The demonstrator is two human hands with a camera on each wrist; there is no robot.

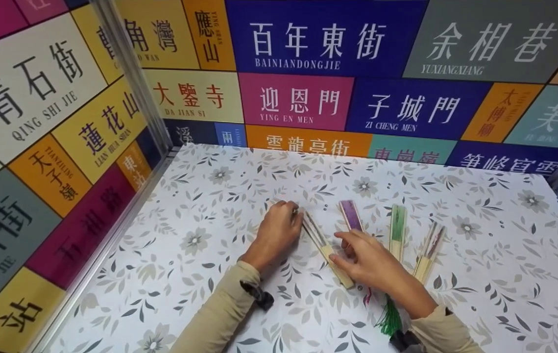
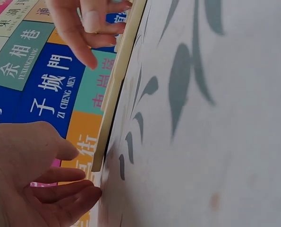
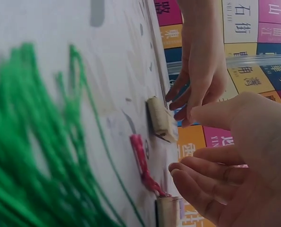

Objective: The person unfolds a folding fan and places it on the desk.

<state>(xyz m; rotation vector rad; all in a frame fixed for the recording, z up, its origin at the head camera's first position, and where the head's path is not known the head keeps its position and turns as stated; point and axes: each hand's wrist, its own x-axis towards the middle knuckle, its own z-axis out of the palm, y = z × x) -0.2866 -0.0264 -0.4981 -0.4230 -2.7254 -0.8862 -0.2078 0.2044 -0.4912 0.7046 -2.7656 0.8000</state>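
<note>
Several folded fans lie on the table. Nearest my left hand (image 1: 276, 233) is a slanting fan (image 1: 328, 252) with pale wooden sticks; the fingers are beside its upper end, and the left wrist view shows thumb and fingers apart. My right hand (image 1: 372, 255) hovers by its lower end, fingers loosely spread and holding nothing. Partly hidden behind the right hand is a purple fan (image 1: 350, 211), with a pink cord (image 3: 145, 165) at its end. A green fan (image 1: 398, 223) with a green tassel (image 1: 390, 317) lies beside it. Farther right rests another pale fan (image 1: 429, 250).
The table wears a white cloth (image 1: 200, 240) printed with grey leaves and flowers. Colourful panels with Chinese lettering (image 1: 303, 103) rise behind it and on the left. A metal corner post (image 1: 134, 73) joins the panels. Dark straps (image 1: 257, 294) circle the wrists.
</note>
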